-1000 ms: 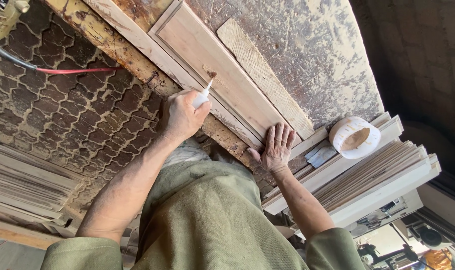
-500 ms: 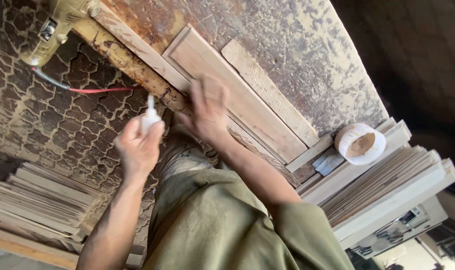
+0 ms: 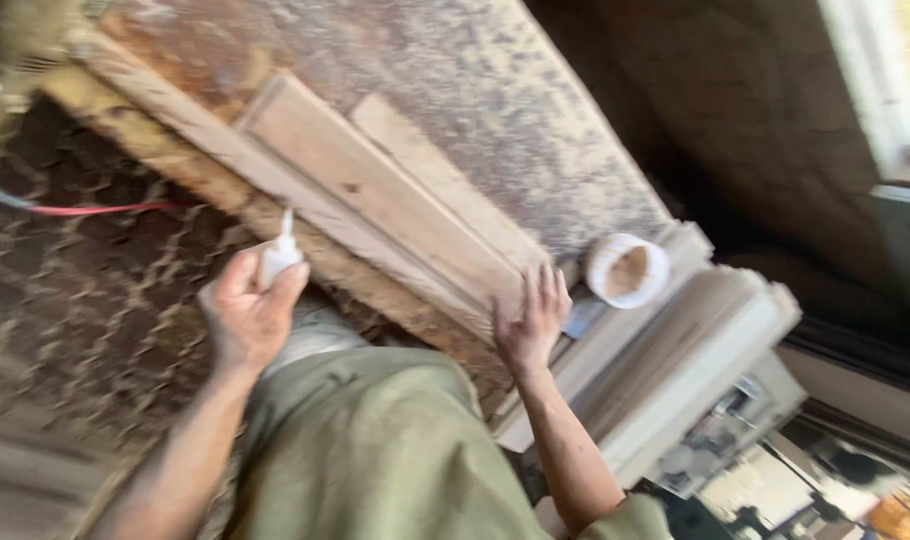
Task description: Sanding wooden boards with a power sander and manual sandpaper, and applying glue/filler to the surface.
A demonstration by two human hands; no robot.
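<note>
L hand (image 3: 243, 318) grips white squeeze bottle (image 3: 279, 256); R hand (image 3: 531, 322) flat on wood panel (image 3: 375, 190).

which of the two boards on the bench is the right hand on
The wider board, nearer the bench edge; the right hand rests on its end. The narrow strip lies beyond it, untouched.

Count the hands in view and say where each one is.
2. The left hand holds a small white glue bottle off the bench edge; the right hand lies flat on the end of the wooden panel.
</note>
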